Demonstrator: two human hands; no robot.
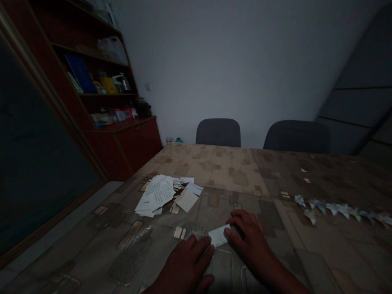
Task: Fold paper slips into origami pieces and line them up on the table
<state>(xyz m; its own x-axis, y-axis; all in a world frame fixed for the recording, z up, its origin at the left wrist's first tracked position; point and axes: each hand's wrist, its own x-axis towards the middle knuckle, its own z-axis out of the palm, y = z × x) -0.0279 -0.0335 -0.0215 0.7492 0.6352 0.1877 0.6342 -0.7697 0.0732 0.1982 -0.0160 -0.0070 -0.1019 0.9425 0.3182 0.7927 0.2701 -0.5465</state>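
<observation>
Desk [208, 161] is topped with a blocky pattern. Left hand [190, 259] is held palm-down, fingers bent; whether the left end of the white paper slip [218, 236] is actually gripped can't be told, tbh. Right hand [248, 233] is angled inward, grip closed, right end pinched by thumb and fingers. Slip's parked between the 2 hands, probably super light, bendy and easily creased, so best held gently by its edges.
</observation>
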